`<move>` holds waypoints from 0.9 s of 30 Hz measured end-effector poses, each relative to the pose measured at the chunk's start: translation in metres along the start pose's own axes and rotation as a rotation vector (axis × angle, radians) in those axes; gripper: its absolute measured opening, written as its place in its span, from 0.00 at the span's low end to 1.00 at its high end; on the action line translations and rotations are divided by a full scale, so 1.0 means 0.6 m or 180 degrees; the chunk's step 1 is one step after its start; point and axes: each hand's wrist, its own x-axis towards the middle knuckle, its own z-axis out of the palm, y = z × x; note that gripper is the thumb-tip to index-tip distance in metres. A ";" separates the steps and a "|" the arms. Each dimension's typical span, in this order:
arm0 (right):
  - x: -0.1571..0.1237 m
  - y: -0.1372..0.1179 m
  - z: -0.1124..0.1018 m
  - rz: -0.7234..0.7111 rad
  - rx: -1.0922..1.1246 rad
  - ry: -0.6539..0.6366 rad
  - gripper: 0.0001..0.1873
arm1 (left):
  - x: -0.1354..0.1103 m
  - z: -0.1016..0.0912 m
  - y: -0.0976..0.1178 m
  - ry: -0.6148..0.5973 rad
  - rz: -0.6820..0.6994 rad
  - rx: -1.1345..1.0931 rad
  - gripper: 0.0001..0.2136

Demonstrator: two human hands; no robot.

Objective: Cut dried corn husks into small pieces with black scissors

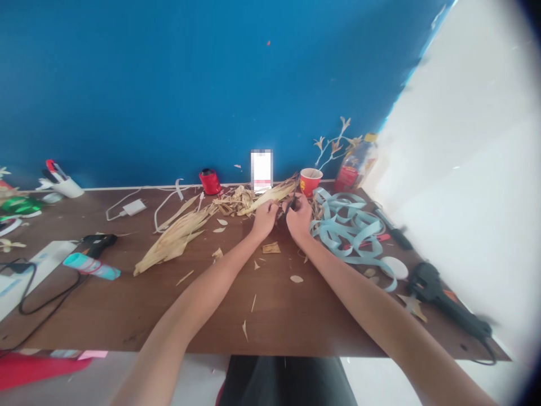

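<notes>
Black scissors within curled right fingers, just beside pinched-together left fingers, the left's hold unclear.

Blue wall fills most of the bg, matte & fairly even, w/ a tiny red fleck up near the top ctr. It meets a white wall on the R of the view; the join runs at a slant (lens bend, prob.) & the paint edge there is ragged, w/ pale scuffs near the top. A thin pale strip runs btwn blue wall & counter. Counter = dark brown, wood-look, spans nearly the full width, R end close to the white wall; dark smudge nr the front edge. Floor below: pale grey. Light's soft & bright, w/ a faint sheen on the counter's front.
</notes>
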 end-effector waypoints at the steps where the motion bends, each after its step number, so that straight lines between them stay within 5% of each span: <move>1: 0.001 0.002 0.001 -0.0015 0.0024 -0.0005 0.16 | 0.000 0.000 0.001 0.0011 0.0043 0.0017 0.13; 14: -0.002 -0.006 0.004 -0.0051 0.0830 -0.0423 0.18 | -0.001 -0.002 0.000 -0.0020 0.0017 -0.0060 0.17; 27: -0.001 -0.005 0.003 -0.0067 0.0705 -0.0464 0.16 | -0.006 -0.004 0.010 -0.0015 -0.0096 -0.0119 0.23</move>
